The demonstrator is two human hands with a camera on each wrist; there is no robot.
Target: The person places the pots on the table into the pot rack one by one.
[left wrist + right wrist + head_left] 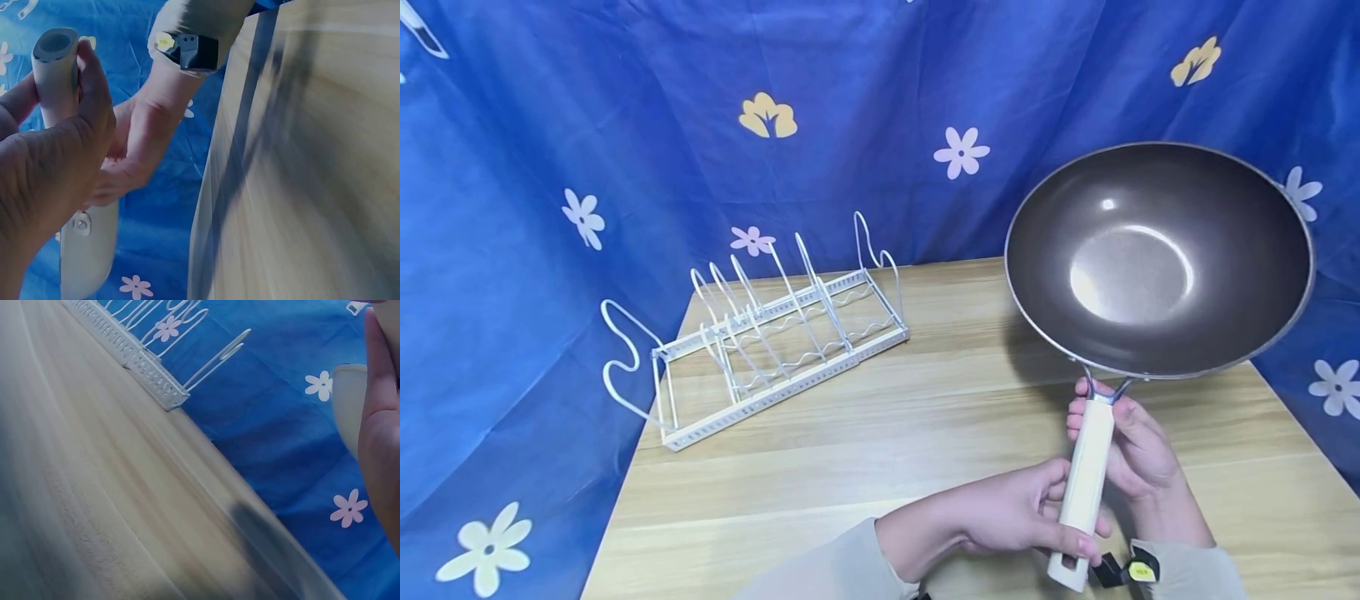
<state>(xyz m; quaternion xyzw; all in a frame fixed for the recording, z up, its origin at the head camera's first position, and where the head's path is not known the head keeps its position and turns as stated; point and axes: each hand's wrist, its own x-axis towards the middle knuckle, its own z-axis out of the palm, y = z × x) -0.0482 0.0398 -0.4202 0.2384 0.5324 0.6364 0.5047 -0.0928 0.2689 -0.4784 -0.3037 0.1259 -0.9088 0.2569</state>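
Note:
A deep wok [1157, 258], dark inside with a pale handle [1086, 475], is held up over the right side of the table. My right hand [1142, 450] grips the handle near the pan, just below its metal fork. Lower down, my left hand [1018, 508] pinches the handle near its end, thumb across the front. From the left wrist view, the handle's end pokes up between the thumb and fingers of the left hand [56, 150], and the wok's cream outside [90, 256] shows below. Only part of the right hand [381, 431] enters the right wrist view.
A white wire rack [782, 342] with upright dividers and curved end loops stands at the left of the wooden table [865, 450]. Blue flowered cloth [865, 100] hangs behind the table and along its sides. The wok casts a shadow on the tabletop.

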